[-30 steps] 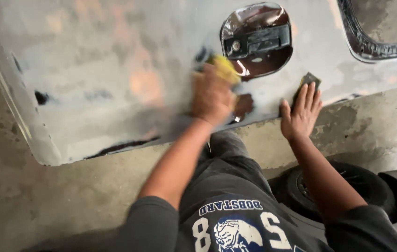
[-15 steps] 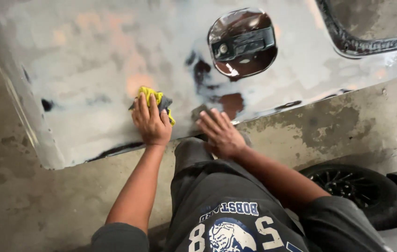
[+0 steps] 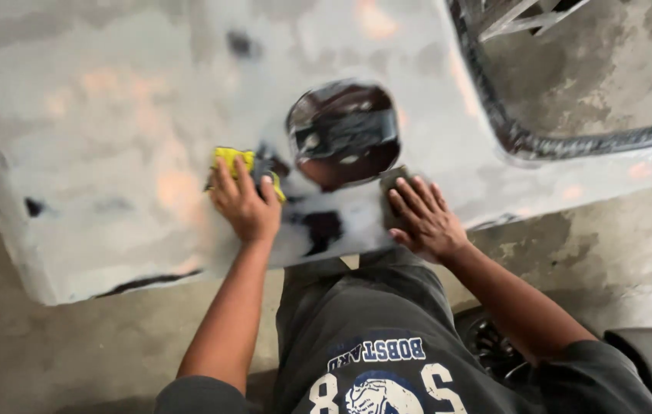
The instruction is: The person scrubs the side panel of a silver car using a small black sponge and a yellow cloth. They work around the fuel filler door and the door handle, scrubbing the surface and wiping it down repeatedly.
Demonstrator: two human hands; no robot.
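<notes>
A grey, primer-covered car body panel (image 3: 111,138) with orange and dark patches fills the upper view. My left hand (image 3: 245,203) presses a yellow sponge (image 3: 234,159) flat against the panel, just left of the round fuel filler recess (image 3: 343,134). My right hand (image 3: 425,218) lies with fingers spread over a dark sanding pad (image 3: 391,184), held against the panel below and right of the recess. A dark bare patch (image 3: 324,228) shows between the two hands.
A window opening with a dark rubber frame (image 3: 525,142) is at the upper right. Below the panel is stained concrete floor (image 3: 50,353). A black wheel (image 3: 494,345) lies beside my right knee, and my grey trousers (image 3: 356,307) fill the bottom middle.
My left hand with the sponge has moved right, toward the fuel recess. My right hand has moved up from the panel's lower edge and now lies on the dark pad under the recess.
</notes>
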